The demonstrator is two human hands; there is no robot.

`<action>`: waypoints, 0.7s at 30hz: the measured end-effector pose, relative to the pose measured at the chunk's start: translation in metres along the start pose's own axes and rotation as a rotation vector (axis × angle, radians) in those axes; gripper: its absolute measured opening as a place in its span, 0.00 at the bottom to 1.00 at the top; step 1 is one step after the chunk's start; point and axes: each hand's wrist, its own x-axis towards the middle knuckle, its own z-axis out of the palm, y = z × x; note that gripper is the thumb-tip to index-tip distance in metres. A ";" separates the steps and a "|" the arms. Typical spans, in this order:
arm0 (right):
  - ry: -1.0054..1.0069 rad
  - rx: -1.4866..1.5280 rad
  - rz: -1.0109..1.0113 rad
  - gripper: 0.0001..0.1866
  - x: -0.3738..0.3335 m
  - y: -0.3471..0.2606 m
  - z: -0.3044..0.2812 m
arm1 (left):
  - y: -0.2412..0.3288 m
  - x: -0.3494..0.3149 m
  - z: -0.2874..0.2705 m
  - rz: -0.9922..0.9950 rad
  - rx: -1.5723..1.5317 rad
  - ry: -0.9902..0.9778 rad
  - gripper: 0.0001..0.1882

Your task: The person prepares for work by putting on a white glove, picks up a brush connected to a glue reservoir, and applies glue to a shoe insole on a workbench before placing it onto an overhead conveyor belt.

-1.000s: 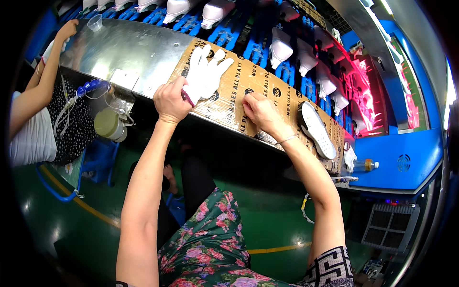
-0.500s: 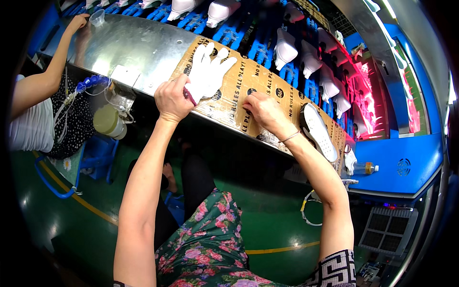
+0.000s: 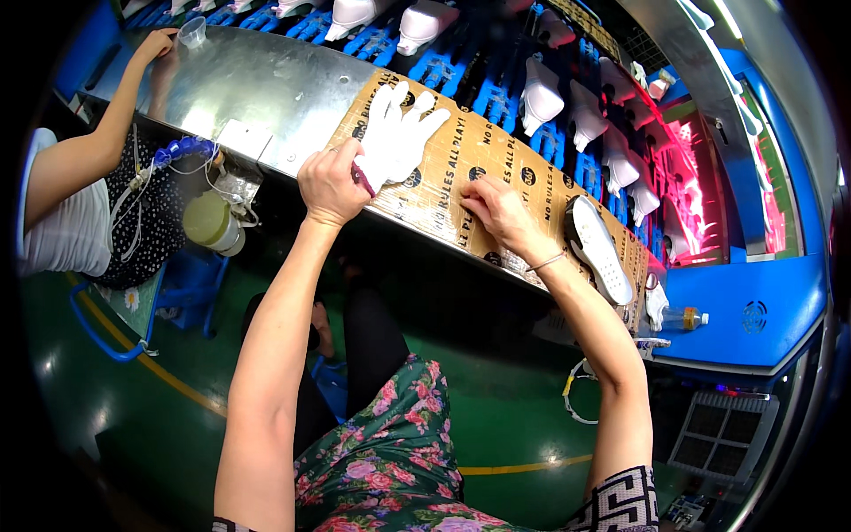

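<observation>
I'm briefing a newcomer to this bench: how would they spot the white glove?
Find the brown cardboard on the metal worktop. At its left end, touching the left hand, lies the white glove. Its spread fingers and maroon cuff set it apart from the white sole-shaped piece near the cardboard's right end.

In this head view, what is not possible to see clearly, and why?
Head view:
Whether the right hand holds something small: its own curl hides this.
Cuff of the white glove: partly covered by the left hand.
Head of the co-worker: cut off by the left rim.
Pale shoe uppers: some cut off by the upper edge.
</observation>
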 end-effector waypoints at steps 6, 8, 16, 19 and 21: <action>-0.033 -0.213 0.152 0.05 0.006 -0.014 0.013 | -0.002 0.000 0.000 0.015 0.002 0.015 0.07; -0.013 -0.196 0.126 0.05 0.006 -0.006 0.018 | -0.002 -0.001 0.003 0.010 -0.016 0.014 0.07; 0.029 0.608 0.743 0.04 0.020 -0.011 -0.002 | -0.003 0.000 0.002 0.002 -0.033 0.013 0.09; 0.231 0.815 0.698 0.03 0.019 0.028 -0.002 | -0.004 0.000 0.005 -0.001 -0.029 0.009 0.10; 0.320 0.834 0.648 0.03 0.027 0.043 -0.006 | -0.005 0.000 0.006 0.004 -0.010 0.006 0.10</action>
